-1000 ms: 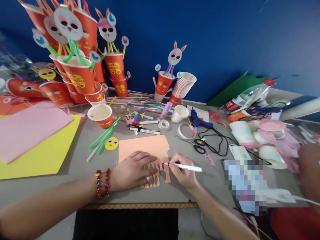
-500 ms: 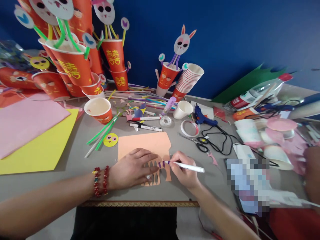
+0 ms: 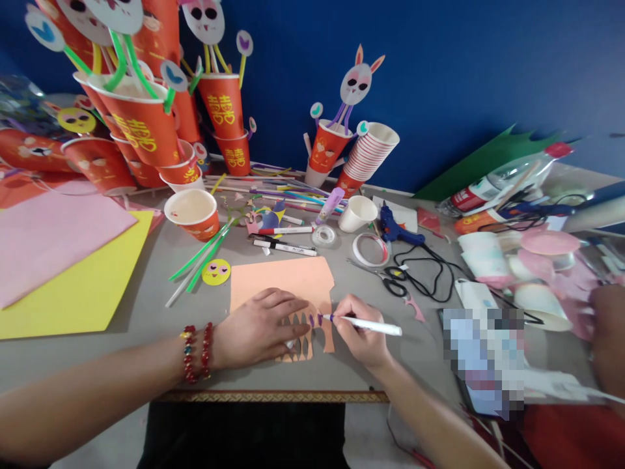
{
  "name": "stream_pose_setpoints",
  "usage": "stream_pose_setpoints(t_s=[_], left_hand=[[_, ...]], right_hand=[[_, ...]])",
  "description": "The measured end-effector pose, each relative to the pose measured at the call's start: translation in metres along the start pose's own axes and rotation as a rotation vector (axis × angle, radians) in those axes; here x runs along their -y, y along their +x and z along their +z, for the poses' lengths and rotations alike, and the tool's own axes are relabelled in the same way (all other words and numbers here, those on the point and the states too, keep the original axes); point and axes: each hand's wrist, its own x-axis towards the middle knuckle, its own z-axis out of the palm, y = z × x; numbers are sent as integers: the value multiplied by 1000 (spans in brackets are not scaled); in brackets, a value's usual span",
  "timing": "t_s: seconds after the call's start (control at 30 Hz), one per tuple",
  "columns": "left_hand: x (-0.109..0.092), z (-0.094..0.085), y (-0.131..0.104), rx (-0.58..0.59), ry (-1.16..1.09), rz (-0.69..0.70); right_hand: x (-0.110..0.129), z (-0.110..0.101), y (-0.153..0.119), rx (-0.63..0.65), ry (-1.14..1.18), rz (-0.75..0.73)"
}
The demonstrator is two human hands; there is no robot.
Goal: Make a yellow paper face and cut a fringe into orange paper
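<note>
An orange paper sheet lies on the table in front of me, with several pointed oval holes cut along its near part. My left hand rests flat on the sheet, fingers stretched and slightly apart. Between the fingers of my right hand is a white marker, its purple tip at the paper just right of my left fingertips. Two small purple marks show on the paper there. A small white piece lies partly under my left fingers; I cannot make out what it is.
Behind the sheet lie pens, tape rolls, scissors and a blue glue gun with its cord. Red paper cups with paper rabbits stand at the back. A phone and a person's arm are at right.
The marker's back end has swung slightly to the right and its tip has shifted a little on the paper. My left hand has stayed in place.
</note>
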Motion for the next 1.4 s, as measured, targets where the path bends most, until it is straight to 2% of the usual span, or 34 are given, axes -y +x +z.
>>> stream_pose_setpoints(t_s=[1.4], left_hand=[[0,-2,1,42,9,-9]], right_hand=[[-3,1,0,3,10,-21]])
